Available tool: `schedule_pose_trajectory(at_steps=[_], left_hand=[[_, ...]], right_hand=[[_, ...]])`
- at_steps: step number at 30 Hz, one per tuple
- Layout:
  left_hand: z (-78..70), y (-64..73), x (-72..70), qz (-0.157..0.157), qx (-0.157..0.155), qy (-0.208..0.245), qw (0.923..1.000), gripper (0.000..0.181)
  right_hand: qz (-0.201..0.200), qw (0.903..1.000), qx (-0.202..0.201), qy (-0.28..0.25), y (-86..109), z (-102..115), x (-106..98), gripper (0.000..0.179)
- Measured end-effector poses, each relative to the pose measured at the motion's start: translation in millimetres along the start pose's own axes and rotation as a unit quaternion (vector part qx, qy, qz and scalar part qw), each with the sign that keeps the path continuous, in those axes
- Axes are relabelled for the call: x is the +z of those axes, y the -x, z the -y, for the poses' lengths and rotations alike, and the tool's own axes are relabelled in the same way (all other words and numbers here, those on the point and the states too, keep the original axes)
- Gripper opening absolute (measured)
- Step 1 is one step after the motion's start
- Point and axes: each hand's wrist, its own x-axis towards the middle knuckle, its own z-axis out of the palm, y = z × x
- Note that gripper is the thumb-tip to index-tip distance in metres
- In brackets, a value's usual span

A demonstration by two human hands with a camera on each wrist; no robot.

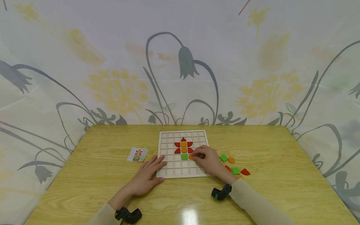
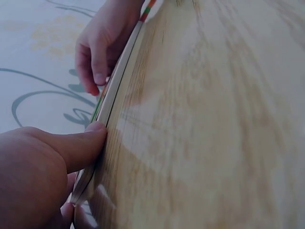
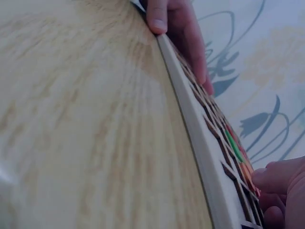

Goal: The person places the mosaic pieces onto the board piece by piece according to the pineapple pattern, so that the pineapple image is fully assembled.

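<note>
Text, brands, numbers, signs: 0 readable in all 3 views | small printed card (image 1: 137, 154): 0 legible characters | gridded board (image 1: 185, 171): 0 legible | black wrist cameras (image 1: 219, 194): 0 legible

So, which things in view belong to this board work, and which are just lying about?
In the work:
gridded board, touched by the left hand
orange piece, at the fingertips of the right hand
picture card
loose coloured pieces, probably

Not in it:
black wrist devices, worn
patterned backdrop
</note>
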Motion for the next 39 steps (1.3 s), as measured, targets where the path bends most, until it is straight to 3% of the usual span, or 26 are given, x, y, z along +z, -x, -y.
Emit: schedule_pose_trajectory(at_steps=[10, 17, 26, 31, 39], left_hand=[[0.5, -0.2, -0.4, -0.003, -0.001, 0.0, 1.0, 0.059], [1.8, -0.5, 1.3, 0.0, 0.002, 0.006, 1.0, 0.059], [0.6, 0.2, 0.2, -0.001, 0.0, 0.007, 1.0, 0.059], [0.7, 0.2, -0.1, -0.002, 0.0, 0.006, 1.0, 0.059], [1.1, 0.1, 0.0, -0.002, 0.003, 0.008, 1.0, 0.059]], right_hand=[[-0.023, 0.9988, -0.014, -0.04, 2.1, -8.3, -17.5, 0.016], [-0.035, 0.9992, 0.017, -0.002, 17.8, -16.4, -51.1, 0.015], [-0.071, 0.9963, 0.025, 0.041, 44.3, -39.8, -95.4, 0.012], [-0.053, 0.9952, 0.069, 0.045, 56.5, -49.4, -113.2, 0.012], [0.028, 0.9934, 0.11, 0.015, 66.6, -54.6, -122.6, 0.019]])
